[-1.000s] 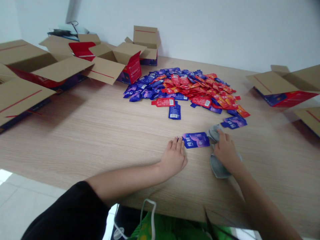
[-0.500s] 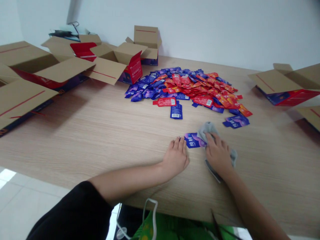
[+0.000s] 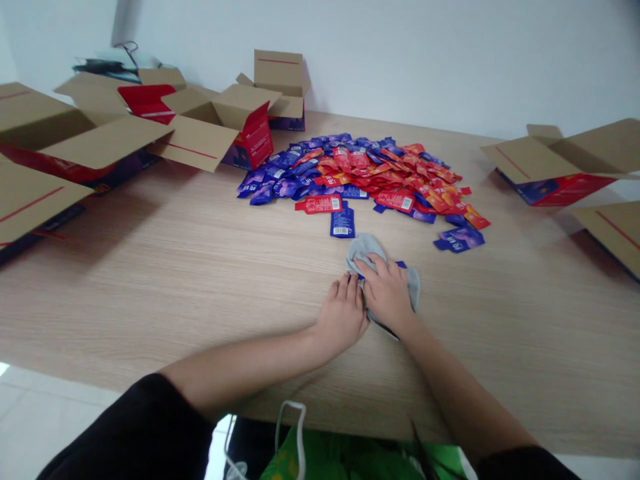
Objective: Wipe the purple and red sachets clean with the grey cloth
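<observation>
My right hand point(image 3: 389, 293) is closed on a grey cloth point(image 3: 367, 247), pressing it down over a blue sachet point(image 3: 401, 265) that lies flat on the table. Only small bits of this sachet show past the cloth and fingers. Right beside it, my left hand point(image 3: 344, 308) has its fingers together on the sachet's narrow left end, holding it against the tabletop. Beyond my hands spreads a heap of red and blue sachets point(image 3: 360, 167). One blue sachet point(image 3: 343, 221) and one purple-blue sachet point(image 3: 459, 239) lie at the heap's near edge.
Open cardboard boxes stand on the wooden table point(image 3: 200, 267): a red-sided box point(image 3: 255, 141) and a larger box point(image 3: 100, 143) on the left, a small box point(image 3: 287, 123) at the back. Another open box point(image 3: 560, 190) is at the right, with a flap point(image 3: 607, 233) nearer.
My right hand has slid the cloth left along the blue sachet, up to my left fingers, and now covers most of it. My left hand keeps its hold. The view has shifted slightly.
</observation>
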`<action>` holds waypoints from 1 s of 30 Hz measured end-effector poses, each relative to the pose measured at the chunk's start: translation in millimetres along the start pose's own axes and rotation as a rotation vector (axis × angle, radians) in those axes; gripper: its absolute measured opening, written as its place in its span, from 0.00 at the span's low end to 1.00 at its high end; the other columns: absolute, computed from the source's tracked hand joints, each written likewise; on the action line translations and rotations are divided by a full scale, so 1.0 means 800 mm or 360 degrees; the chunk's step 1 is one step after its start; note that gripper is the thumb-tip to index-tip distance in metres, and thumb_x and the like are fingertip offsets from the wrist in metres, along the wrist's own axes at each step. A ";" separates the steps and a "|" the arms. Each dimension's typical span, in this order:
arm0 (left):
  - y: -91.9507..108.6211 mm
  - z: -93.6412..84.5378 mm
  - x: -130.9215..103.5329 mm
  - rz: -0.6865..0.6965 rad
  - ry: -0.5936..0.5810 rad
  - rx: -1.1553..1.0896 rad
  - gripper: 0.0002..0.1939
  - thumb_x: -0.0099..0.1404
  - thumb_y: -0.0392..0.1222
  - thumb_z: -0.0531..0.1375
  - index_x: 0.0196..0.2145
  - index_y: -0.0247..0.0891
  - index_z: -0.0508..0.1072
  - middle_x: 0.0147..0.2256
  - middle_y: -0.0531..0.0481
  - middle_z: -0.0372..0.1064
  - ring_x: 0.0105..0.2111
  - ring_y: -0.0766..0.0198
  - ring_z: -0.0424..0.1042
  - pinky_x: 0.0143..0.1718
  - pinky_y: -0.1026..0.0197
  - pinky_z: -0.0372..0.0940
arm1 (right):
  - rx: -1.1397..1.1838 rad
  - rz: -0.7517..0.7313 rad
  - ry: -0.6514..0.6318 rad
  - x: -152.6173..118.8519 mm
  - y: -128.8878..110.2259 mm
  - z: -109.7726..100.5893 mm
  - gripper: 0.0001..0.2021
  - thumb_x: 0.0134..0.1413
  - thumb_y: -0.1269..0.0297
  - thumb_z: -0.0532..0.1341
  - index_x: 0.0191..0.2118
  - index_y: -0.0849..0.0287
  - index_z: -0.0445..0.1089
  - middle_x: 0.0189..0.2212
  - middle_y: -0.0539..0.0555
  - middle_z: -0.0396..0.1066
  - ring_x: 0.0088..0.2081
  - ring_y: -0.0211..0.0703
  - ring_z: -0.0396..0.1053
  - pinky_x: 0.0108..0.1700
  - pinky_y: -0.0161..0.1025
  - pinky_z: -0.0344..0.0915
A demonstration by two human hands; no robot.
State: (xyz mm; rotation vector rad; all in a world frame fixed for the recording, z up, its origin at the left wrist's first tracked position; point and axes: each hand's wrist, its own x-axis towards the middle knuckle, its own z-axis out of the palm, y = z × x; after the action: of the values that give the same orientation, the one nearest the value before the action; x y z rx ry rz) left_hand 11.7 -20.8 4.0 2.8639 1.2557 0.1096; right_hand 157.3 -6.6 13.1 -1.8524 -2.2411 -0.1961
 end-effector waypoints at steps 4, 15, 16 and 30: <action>0.000 0.000 0.000 0.0017 -0.0002 0.0015 0.31 0.70 0.45 0.49 0.63 0.18 0.60 0.65 0.29 0.54 0.64 0.43 0.57 0.60 0.46 0.57 | -0.0120 0.0175 0.0016 -0.019 0.035 0.017 0.24 0.60 0.67 0.52 0.61 0.51 0.65 0.60 0.57 0.63 0.49 0.54 0.61 0.49 0.50 0.58; 0.002 0.002 0.000 0.0003 0.0016 0.0016 0.31 0.71 0.45 0.50 0.63 0.18 0.61 0.64 0.27 0.55 0.63 0.42 0.58 0.59 0.45 0.58 | 0.0047 0.0402 0.0218 -0.015 0.097 -0.015 0.24 0.59 0.71 0.49 0.60 0.61 0.66 0.52 0.65 0.64 0.49 0.54 0.63 0.50 0.50 0.62; 0.001 0.001 0.000 0.0011 0.0024 0.0018 0.31 0.71 0.45 0.49 0.63 0.18 0.61 0.64 0.27 0.54 0.63 0.42 0.58 0.59 0.45 0.58 | 0.0085 0.0336 0.0257 -0.010 0.080 -0.018 0.25 0.59 0.71 0.49 0.61 0.60 0.64 0.54 0.64 0.63 0.51 0.54 0.62 0.51 0.50 0.61; 0.001 0.001 -0.001 -0.0007 -0.0033 0.0028 0.31 0.70 0.45 0.50 0.64 0.19 0.59 0.65 0.29 0.53 0.64 0.44 0.57 0.60 0.46 0.57 | -0.0166 0.0461 0.0078 -0.044 0.102 0.014 0.27 0.57 0.67 0.52 0.63 0.56 0.62 0.58 0.62 0.63 0.46 0.57 0.62 0.46 0.54 0.61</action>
State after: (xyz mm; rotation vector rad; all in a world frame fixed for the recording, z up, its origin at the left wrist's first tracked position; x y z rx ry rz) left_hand 12.0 -21.6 3.0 2.8690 1.2656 0.0689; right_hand 242.6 -21.1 -10.2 -2.1732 -1.9348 -0.3087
